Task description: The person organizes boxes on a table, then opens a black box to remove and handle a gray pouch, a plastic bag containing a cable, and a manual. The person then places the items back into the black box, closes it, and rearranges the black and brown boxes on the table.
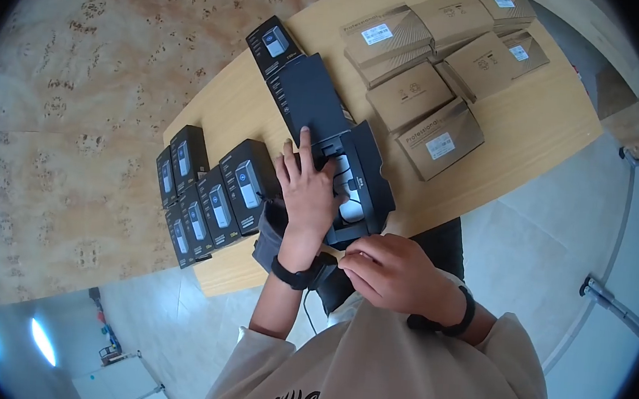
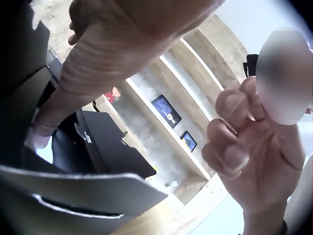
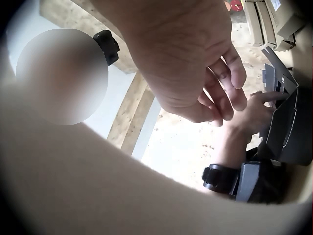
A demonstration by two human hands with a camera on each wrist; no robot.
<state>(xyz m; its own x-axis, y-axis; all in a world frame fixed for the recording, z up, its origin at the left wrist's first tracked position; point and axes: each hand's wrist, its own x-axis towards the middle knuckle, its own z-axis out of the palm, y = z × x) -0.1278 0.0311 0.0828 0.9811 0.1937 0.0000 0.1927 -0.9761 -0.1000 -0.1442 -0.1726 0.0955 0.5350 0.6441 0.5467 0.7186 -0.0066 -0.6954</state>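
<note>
An open black box [image 1: 380, 170], its lid flap standing up, lies at the near edge of the table. Inside sits a white device [image 1: 351, 208] beside a dark cable. My left hand [image 1: 308, 196] lies over the box's left side with fingers spread, and its thumb reaches in to the device. In the left wrist view that thumb dips past the black cardboard walls. Just off the box's near corner hovers my right hand [image 1: 396, 275]; the right wrist view shows its fingers [image 3: 222, 98] loosely bent with nothing between them.
Several black printed boxes [image 1: 216, 204] stand at the left of the table [image 1: 523, 134]. Another black box [image 1: 272, 46] lies beyond the open one. Brown cartons [image 1: 408, 97] are grouped at the far right. Shelves [image 2: 181, 78] with framed pictures appear behind.
</note>
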